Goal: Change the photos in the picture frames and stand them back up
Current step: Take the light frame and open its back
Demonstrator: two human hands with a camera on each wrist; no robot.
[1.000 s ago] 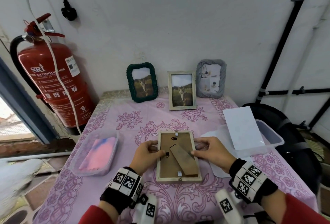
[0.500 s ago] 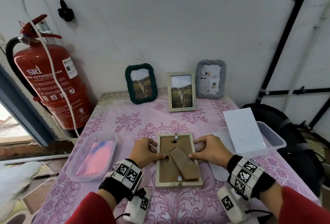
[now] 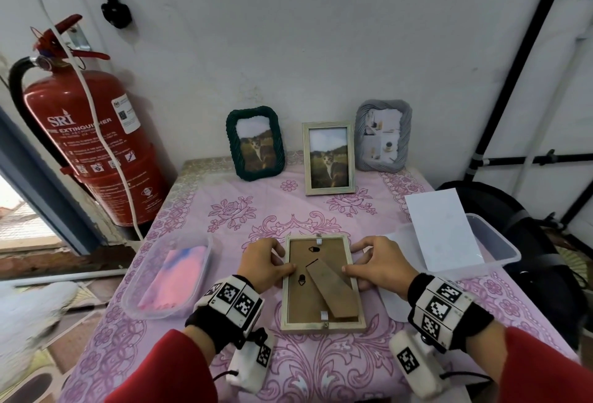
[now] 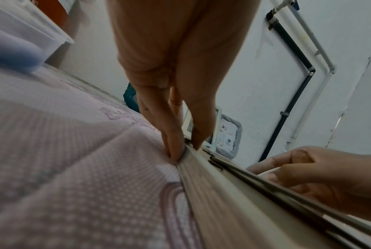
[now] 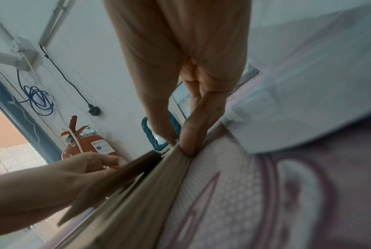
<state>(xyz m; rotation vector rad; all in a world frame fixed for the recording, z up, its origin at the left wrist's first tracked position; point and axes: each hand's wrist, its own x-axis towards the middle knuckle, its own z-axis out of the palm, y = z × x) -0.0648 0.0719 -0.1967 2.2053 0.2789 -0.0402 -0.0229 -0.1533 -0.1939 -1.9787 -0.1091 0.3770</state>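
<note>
Item: wooden frame (image 3: 322,284), face-down mid-table (image 3: 231,210), nearer you than a second ago. Your left hand (image 3: 264,266) and right hand (image 3: 378,266) have closed in, each grip now pinching a long edge; lifting looks imminent. Count: four frames, three standing at the wall; two plastic tubs; one fire extinguisher (image 3: 90,146).

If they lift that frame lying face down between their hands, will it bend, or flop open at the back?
Probably stiff: the face-down frame has a solid pale moulding, pinched by the left hand and right hand at its long edges. Its stand flap lies loose and may swing out. If glazed, which cannot be seen, it is fragile.
</note>
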